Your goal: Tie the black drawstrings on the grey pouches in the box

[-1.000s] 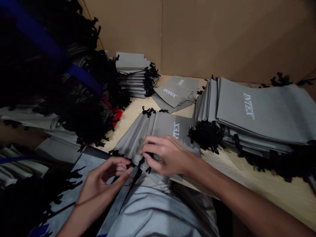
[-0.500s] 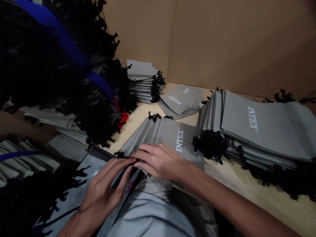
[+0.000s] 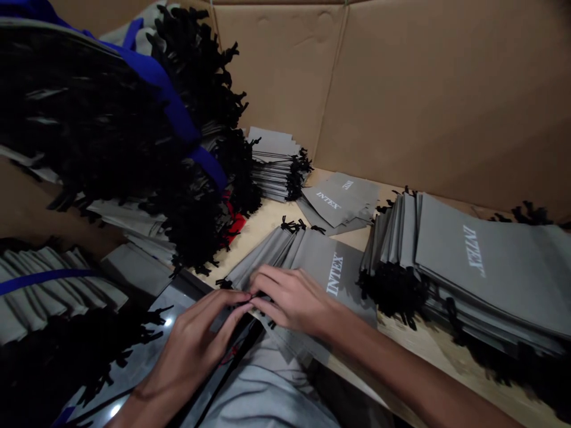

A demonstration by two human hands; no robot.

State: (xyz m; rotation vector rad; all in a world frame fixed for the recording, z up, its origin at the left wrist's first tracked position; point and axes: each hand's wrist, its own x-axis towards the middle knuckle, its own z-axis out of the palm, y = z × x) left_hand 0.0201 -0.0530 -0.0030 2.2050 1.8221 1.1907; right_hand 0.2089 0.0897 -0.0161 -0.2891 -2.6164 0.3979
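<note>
My left hand (image 3: 200,324) and my right hand (image 3: 288,297) meet fingertip to fingertip over the near left corner of a fanned stack of grey drawstring pouches (image 3: 312,249) printed INTEX. Each hand is closed in a pinch at the edge of one grey drawstring pouch (image 3: 285,342), which hangs partly over the lap. Its black cord is mostly hidden by the fingers; small dark ends show below my right hand. Knotted black cords (image 3: 292,224) stick out at the stack's far end.
To the right lies a thick pile of grey pouches (image 3: 499,255). Loose flat pouches (image 3: 334,199) and another stack (image 3: 273,142) lie farther back. Bundles tied with a blue strap (image 3: 173,113) crowd the left. A cardboard wall (image 3: 423,89) closes off the back.
The view has tilted up slightly, so everything sits a little lower and farther right. Both hands keep pinching at the same spot, the fingertips drawn slightly closer together.
</note>
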